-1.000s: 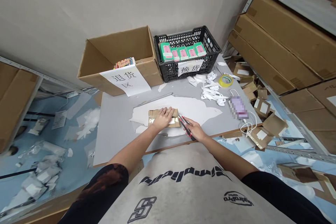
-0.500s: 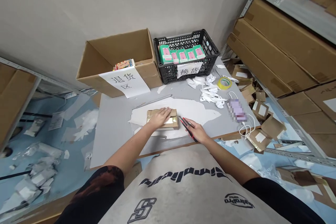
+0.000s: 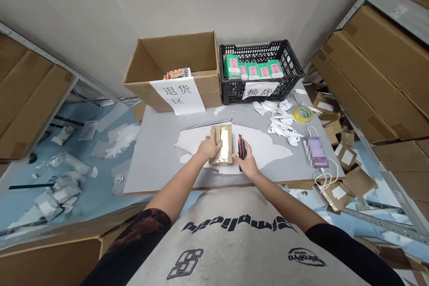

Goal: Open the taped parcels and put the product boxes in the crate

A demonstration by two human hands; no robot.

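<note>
Cutter (image 3: 241, 148) gripped in my right hand (image 3: 248, 163), left hand (image 3: 208, 146) clasping the small carton (image 3: 225, 145), I should steer the tip (image 3: 240, 136) clear of those fingers (image 3: 212, 135).

Parcel (image 3: 223, 134) is made of matt cardboard, overlaid with glossy tape (image 3: 225, 148). Cutter (image 3: 241, 148) is cased in apparent plastic (blade (image 3: 240, 136) finish can't be made out). Tabletop (image 3: 152, 161) is finished smooth, low-sheen; crate (image 3: 231, 93) is moulded in plastic; paper scraps (image 3: 284, 128) are crumpled, matt.
</note>
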